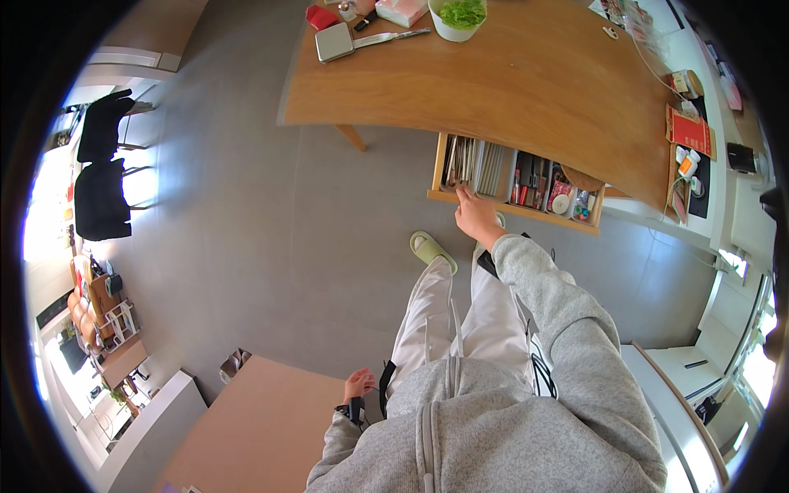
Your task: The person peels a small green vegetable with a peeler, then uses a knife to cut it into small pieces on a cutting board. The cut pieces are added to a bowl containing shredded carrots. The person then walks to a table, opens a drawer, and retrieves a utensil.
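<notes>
My right hand [478,214] is at the front edge of an open wooden drawer [524,212], near its left end, with the fingers over the rim; whether it grips the rim cannot be told. Inside the drawer, dividers hold pens or similar sticks [457,161], pale flat strips [491,169], red and black small items [529,185], a round white item [560,203] and small colourful pieces [582,206]. My left hand [359,383] hangs beside my hip with its fingers slightly curled, and nothing shows in it. A dark band is on that wrist.
Above the drawer is the wooden table [493,86]. It bears a white bowl of green leaves [457,21], a silver square case [335,43] and a red packet [689,129]. A pinkish-brown surface [265,425] lies at lower left. Black-covered chairs [102,200] stand far left.
</notes>
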### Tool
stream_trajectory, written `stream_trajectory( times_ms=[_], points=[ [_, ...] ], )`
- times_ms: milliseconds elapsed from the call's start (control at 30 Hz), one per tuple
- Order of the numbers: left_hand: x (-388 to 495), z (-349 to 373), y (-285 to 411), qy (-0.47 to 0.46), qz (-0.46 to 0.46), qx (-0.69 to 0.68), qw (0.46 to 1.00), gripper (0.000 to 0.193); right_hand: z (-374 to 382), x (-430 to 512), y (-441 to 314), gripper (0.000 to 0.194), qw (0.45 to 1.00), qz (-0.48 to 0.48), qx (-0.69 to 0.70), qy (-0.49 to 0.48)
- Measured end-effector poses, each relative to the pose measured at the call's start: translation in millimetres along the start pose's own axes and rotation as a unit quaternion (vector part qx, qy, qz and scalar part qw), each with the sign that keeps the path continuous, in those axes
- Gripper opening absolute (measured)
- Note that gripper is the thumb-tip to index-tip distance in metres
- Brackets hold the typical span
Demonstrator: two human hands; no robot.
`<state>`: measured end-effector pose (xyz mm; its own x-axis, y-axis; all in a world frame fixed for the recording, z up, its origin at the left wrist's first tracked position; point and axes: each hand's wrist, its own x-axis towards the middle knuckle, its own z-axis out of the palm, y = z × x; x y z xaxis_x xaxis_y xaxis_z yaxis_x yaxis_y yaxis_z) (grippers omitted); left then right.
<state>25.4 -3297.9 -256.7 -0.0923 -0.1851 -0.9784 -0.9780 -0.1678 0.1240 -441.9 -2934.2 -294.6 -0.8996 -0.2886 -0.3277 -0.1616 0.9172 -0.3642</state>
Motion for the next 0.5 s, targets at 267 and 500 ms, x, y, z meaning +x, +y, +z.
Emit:
stream_trajectory(
  times_ms=[267, 500],
  points=[
    [-4.5, -1.0, 24.4, -0.003, 0.011, 0.037, 0.999, 0.031, 0.3, 10.1, -28.3, 0.060, 0.967, 0.183, 0.177, 0.025],
    [-4.4, -3.0, 25.0, -0.014, 0.012, 0.018, 1.000, 0.031, 4.5, 15.0, -47.7, 0.067, 0.959, 0.195, 0.204, -0.007]
  ],
)
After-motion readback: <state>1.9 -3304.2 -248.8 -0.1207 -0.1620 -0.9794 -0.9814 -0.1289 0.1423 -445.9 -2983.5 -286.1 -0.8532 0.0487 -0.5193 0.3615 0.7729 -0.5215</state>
